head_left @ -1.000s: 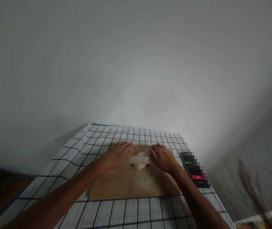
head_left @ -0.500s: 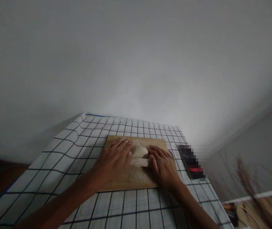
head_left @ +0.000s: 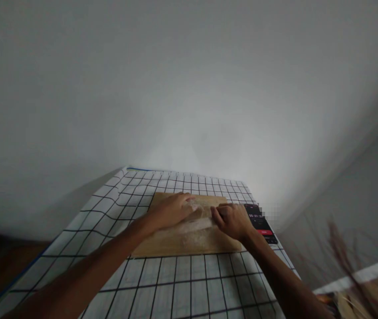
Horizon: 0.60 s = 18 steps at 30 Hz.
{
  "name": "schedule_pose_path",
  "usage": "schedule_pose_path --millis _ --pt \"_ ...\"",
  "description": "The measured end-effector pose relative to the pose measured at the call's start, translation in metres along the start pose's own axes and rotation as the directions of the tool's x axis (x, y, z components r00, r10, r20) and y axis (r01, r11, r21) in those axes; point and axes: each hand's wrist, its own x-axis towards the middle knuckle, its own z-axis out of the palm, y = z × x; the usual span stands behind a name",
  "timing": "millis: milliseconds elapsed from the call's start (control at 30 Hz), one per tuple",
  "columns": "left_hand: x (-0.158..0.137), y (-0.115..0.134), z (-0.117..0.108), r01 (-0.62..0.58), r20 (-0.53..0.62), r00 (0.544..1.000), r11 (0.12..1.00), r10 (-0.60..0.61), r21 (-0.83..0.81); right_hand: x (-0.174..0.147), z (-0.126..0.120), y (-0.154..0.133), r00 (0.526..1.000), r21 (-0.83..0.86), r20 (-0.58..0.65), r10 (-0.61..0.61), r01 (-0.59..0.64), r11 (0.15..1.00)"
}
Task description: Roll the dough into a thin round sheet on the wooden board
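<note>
A pale, flour-dusted rolling pin (head_left: 197,225) lies slantwise across a wooden board (head_left: 175,248). My right hand (head_left: 233,219) is closed around its right end, knuckles up. My left hand (head_left: 174,210) reaches over the pin's left part, fingers stretched toward the far side of the board. Between the hands, just beyond the pin, a whitish patch of dough (head_left: 195,211) shows, partly covered by my left fingers and blurred. Whether my left palm presses on the pin is hard to see.
Loose flour (head_left: 194,241) is spread on the near part of the board. A checked cloth (head_left: 175,283) covers the table. Right of the board lies a phone (head_left: 262,226) with a lit timer. A wall (head_left: 189,88) rises behind, and dry stalks (head_left: 341,252) stand at the right.
My right hand has gone from lying flat over the pin to a closed fist at its end. My left hand has shifted forward over the dough, hiding more of it. The view has tilted slightly.
</note>
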Motion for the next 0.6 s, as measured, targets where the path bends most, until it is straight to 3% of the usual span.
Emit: schedule_pose_path --millis 167,233,333,467,600 --pt "0.033 0.014 0.001 -0.066 0.246 0.966 0.996 0.08 -0.063 -0.015 -0.003 0.01 0.999 -0.007 0.051 -0.017 0.017 1.0" --pt "0.036 0.018 0.0 -0.113 0.286 0.948 0.988 0.139 -0.104 -0.022 0.003 0.011 0.998 -0.01 0.063 -0.008 0.009 1.0" --pt "0.03 0.021 -0.011 -0.084 0.304 0.944 0.983 0.132 -0.164 -0.021 0.007 0.012 0.997 -0.031 0.074 0.012 -0.01 0.999" --pt "0.012 0.019 -0.022 0.005 0.148 0.989 0.983 0.022 -0.182 0.003 -0.001 0.014 0.994 -0.081 0.098 0.055 -0.047 0.996" --pt "-0.006 0.011 0.001 0.062 -0.078 0.995 0.998 -0.062 -0.004 0.032 -0.007 0.015 0.987 -0.141 0.154 0.053 -0.031 0.989"
